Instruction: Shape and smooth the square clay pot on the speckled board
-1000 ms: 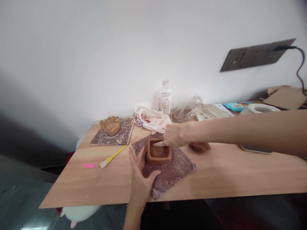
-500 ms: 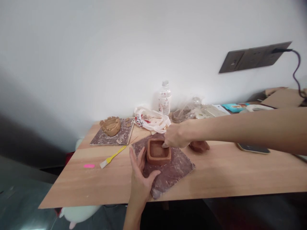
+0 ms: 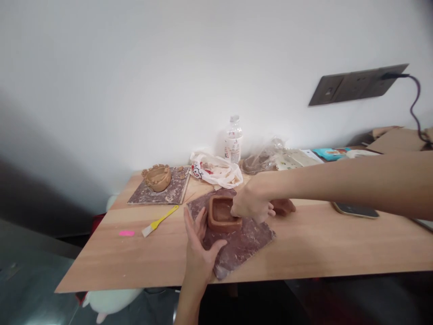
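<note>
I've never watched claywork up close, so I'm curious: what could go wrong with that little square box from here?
The right hand is working at the right wall of the clay box, so too much force might bend or thin it. The left hand is at the opposite side and could dent it if it squeezes. The near corner of the board under the box lies close to the edge of the table, so a shove might push it over.

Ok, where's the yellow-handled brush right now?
In the head view, the yellow-handled brush lies on the table's left side, between the pink strip and the left hand, just in front of the board bearing the round clay bowl.
</note>
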`<move>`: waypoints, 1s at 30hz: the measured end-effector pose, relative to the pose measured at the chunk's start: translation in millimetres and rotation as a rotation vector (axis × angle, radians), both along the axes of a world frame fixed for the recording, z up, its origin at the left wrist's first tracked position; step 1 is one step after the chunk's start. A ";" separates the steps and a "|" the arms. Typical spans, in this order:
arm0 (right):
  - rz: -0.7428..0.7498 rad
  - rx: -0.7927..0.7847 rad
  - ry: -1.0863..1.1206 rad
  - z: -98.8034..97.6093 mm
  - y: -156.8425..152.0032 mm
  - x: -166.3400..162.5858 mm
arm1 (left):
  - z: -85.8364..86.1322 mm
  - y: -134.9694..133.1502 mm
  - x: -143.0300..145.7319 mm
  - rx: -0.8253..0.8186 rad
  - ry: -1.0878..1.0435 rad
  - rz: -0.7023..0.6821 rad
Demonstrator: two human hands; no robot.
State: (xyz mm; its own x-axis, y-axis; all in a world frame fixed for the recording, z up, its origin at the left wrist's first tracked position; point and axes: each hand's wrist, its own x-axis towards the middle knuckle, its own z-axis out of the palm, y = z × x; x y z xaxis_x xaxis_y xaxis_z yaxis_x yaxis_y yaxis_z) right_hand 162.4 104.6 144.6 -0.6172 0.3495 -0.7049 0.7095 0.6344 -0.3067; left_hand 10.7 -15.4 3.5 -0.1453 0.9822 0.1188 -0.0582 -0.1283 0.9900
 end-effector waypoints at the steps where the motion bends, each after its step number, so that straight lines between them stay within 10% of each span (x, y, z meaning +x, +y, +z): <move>1: 0.036 -0.024 -0.096 3.5 -2.5 -2.3 | 0.1 -0.1 0.0 -0.001 0.000 0.001; 8: 0.146 -0.094 -0.341 16.7 -14.4 -5.5 | 0.3 0.5 -0.6 -0.004 0.010 -0.002; 30: -0.302 -0.846 0.189 -14.6 -14.7 7.2 | -2.5 1.0 -1.1 -0.015 0.012 -0.009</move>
